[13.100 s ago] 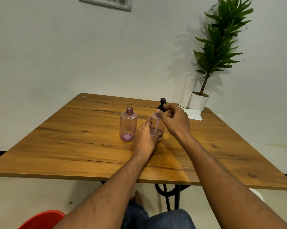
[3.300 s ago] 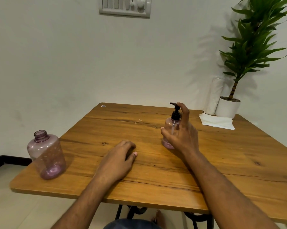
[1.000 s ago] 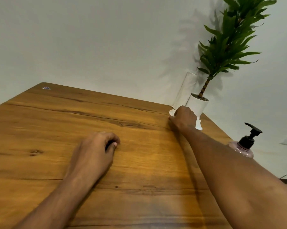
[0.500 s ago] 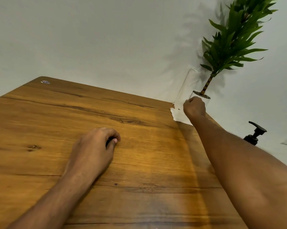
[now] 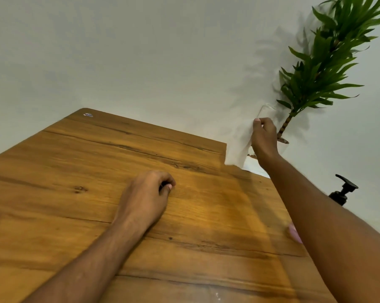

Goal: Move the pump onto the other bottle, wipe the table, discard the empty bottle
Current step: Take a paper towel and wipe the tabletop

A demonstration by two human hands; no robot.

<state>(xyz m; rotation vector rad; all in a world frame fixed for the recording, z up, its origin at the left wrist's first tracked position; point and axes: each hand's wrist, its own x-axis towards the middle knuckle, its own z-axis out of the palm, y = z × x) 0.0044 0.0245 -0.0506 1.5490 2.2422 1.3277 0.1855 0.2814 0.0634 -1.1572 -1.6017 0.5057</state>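
At far right corner of the wooden bench, right hand is lifted clear of the surface, fingers pinched on a white paper towel; sheet hangs down from the grip, lower edge just above or touching the bench edge, can't tell which. More white paper lies flat on the bench just under the wrist. Left hand rests on the bench mid-surface, loosely curled into a fist, knuckles up, grasping nothing visible, well apart from the towel. Pump bottle: only the black pump head and a sliver of pinkish body show, standing at the right side of the bench; right forearm crosses in front and hides most of it. Bottle sits well behind the right hand, nearer the person, not touched by either hand. Potted plant stands at the corner right behind the raised hand, green leaves up the white wall, stem and soil rim peeking past the knuckles, pot mostly hidden. Small sticker at far left bench corner. Second bottle is out of frame
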